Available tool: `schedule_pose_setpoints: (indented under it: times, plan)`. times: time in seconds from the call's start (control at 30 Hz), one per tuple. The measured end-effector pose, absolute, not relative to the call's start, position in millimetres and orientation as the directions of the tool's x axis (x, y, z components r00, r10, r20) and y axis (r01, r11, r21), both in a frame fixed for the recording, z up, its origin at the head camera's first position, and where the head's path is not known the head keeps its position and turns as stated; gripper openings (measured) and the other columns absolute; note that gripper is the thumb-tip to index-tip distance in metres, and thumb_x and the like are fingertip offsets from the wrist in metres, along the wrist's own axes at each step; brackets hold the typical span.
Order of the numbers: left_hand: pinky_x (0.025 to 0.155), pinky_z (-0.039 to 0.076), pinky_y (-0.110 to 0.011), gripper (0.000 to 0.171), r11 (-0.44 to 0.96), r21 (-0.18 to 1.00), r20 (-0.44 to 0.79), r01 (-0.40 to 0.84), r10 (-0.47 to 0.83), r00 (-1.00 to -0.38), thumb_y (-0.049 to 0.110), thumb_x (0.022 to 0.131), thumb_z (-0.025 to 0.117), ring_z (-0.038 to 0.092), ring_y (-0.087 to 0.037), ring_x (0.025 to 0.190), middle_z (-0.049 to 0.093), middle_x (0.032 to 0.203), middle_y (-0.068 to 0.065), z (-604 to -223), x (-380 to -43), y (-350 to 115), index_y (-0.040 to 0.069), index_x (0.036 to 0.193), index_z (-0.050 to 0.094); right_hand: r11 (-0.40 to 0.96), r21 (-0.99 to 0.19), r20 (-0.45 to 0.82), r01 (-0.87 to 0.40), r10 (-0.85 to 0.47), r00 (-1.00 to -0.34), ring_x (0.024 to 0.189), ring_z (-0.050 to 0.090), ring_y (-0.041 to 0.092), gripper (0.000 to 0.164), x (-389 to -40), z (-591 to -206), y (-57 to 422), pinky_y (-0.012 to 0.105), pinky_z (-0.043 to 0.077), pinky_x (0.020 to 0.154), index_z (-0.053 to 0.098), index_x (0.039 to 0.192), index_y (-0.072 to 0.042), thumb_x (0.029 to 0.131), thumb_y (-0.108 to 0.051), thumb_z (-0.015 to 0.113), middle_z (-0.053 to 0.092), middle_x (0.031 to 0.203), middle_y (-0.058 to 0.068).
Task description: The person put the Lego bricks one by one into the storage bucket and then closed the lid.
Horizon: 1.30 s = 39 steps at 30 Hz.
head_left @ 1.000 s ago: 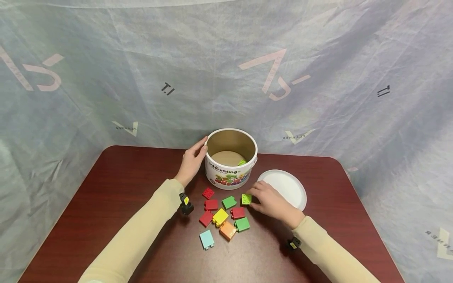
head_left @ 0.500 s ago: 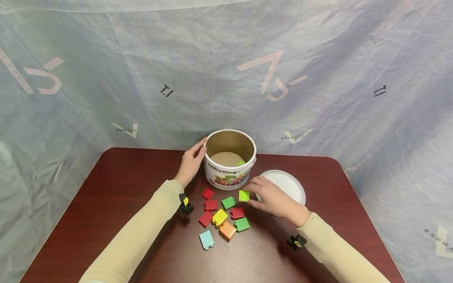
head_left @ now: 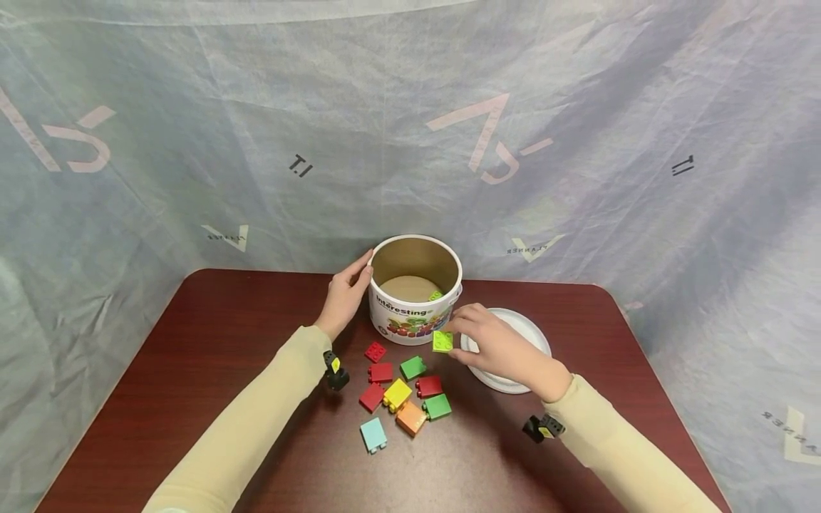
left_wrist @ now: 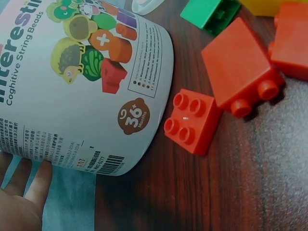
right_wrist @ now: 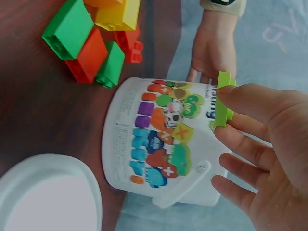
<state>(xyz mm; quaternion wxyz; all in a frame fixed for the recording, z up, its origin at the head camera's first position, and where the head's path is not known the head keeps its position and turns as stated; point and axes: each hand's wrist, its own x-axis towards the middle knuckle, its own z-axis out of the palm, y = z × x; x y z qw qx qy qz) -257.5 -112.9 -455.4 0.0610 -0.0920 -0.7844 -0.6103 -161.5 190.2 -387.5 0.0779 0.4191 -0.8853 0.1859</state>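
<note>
My left hand (head_left: pixel 344 301) rests against the left side of a white bucket (head_left: pixel 410 326), fingers fairly straight near the rim. In the left wrist view its fingertips touch the printed wall. With thumb and fingertips, my right hand (head_left: pixel 490 345) pinches a lime green building block (head_left: pixel 442 341), held up off the table in front of the bucket; the right wrist view shows this block (right_wrist: pixel 223 98) edge-on. Another lime green piece (head_left: pixel 435 296) lies inside the bucket. Red blocks (head_left: pixel 380 372), green blocks (head_left: pixel 437 407), a yellow block (head_left: pixel 398 394), an orange block (head_left: pixel 411 418) and a light blue block (head_left: pixel 373 434) lie in front.
A round white lid (head_left: pixel 497 382) lies on the dark red-brown table (head_left: pixel 256 313), right of the bucket and partly under my right hand. A printed grey cloth (head_left: pixel 385 142) hangs behind the table and along its sides. The bucket's white handle (right_wrist: pixel 185 185) hangs on its right side.
My right hand has picked the lime green block off the table and lifted it toward the bucket. My left hand stays at the bucket's side.
</note>
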Motion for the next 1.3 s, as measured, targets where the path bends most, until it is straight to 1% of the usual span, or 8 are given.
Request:
schedule_pose_setpoints:
  times: [0.17,0.47,0.63,0.73,0.83,0.9,1.03,1.3]
  plan:
    - [0.120,0.039,-0.043,0.047,0.234,0.949,0.199,0.210,0.070,-0.978,0.027,0.110,0.056,0.041,-0.019,0.149,0.046,0.160,0.003,-455.3,-258.4,-113.7,0.024,0.156,0.051,0.581,-0.257,0.299,-0.773,-0.712,-0.635,0.109,0.058,0.026,0.031,-167.2,-376.1,191.0,0.042,0.053,0.093,0.075,0.115,-0.005,0.086,-0.011,0.086,0.068,0.112,0.007]
    - [0.119,0.040,-0.041,0.047,0.240,0.950,0.190,0.200,0.064,-0.980,0.031,0.110,0.056,0.041,-0.017,0.149,0.046,0.161,0.003,-454.8,-260.3,-115.2,0.025,0.156,0.051,0.569,-0.208,0.329,-0.795,-0.725,-0.605,0.109,0.059,0.027,0.033,-178.3,-353.3,185.2,0.042,0.053,0.092,0.074,0.115,-0.004,0.086,-0.011,0.086,0.068,0.115,0.008]
    - [0.119,0.040,-0.043,0.047,0.232,0.950,0.199,0.209,0.066,-0.978,0.032,0.109,0.056,0.041,-0.019,0.149,0.046,0.161,0.003,-457.2,-261.4,-115.5,0.026,0.156,0.051,0.578,-0.211,0.326,-0.788,-0.718,-0.615,0.110,0.057,0.026,0.032,-185.7,-346.7,182.4,0.041,0.053,0.089,0.074,0.117,-0.004,0.088,-0.012,0.084,0.068,0.115,0.008]
    - [0.120,0.038,-0.045,0.047,0.223,0.951,0.206,0.216,0.068,-0.976,0.031,0.109,0.057,0.040,-0.020,0.150,0.046,0.161,0.002,-459.1,-261.8,-115.7,0.025,0.156,0.051,0.569,-0.217,0.337,-0.793,-0.719,-0.608,0.111,0.057,0.028,0.032,-191.2,-343.2,181.0,0.042,0.052,0.091,0.073,0.117,-0.003,0.089,-0.011,0.083,0.068,0.115,0.009]
    - [0.121,0.036,-0.045,0.048,0.221,0.952,0.202,0.212,0.068,-0.977,0.028,0.110,0.056,0.038,-0.022,0.151,0.044,0.162,0.000,-457.1,-260.6,-115.0,0.021,0.157,0.049,0.568,-0.220,0.337,-0.793,-0.719,-0.608,0.112,0.057,0.030,0.031,-197.6,-339.8,179.9,0.044,0.051,0.095,0.073,0.117,-0.002,0.089,-0.011,0.082,0.068,0.114,0.010]
    - [0.121,0.036,-0.046,0.048,0.225,0.952,0.197,0.208,0.071,-0.978,0.025,0.110,0.055,0.038,-0.025,0.151,0.043,0.162,-0.004,-445.2,-253.0,-113.6,0.017,0.157,0.048,0.569,-0.232,0.332,-0.789,-0.716,-0.614,0.113,0.057,0.031,0.030,-202.4,-337.9,179.6,0.046,0.051,0.097,0.073,0.117,-0.002,0.089,-0.010,0.081,0.068,0.113,0.011]
    - [0.120,0.037,-0.047,0.048,0.240,0.951,0.180,0.193,0.076,-0.981,0.017,0.110,0.054,0.039,-0.029,0.151,0.043,0.162,-0.011,-421.1,-237.7,-110.5,0.008,0.157,0.047,0.577,-0.247,0.323,-0.779,-0.708,-0.627,0.112,0.057,0.032,0.029,-210.9,-334.3,179.0,0.046,0.051,0.095,0.072,0.117,-0.001,0.091,-0.009,0.080,0.068,0.113,0.012]
    - [0.120,0.038,-0.045,0.048,0.232,0.954,0.175,0.188,0.078,-0.982,0.017,0.110,0.054,0.039,-0.027,0.150,0.044,0.162,-0.010,-416.3,-233.8,-109.1,0.008,0.156,0.048,0.569,-0.250,0.319,-0.784,-0.716,-0.621,0.104,0.056,0.031,0.028,-222.3,-332.1,175.2,0.043,0.051,0.086,0.073,0.115,-0.001,0.090,-0.010,0.081,0.069,0.111,0.012]
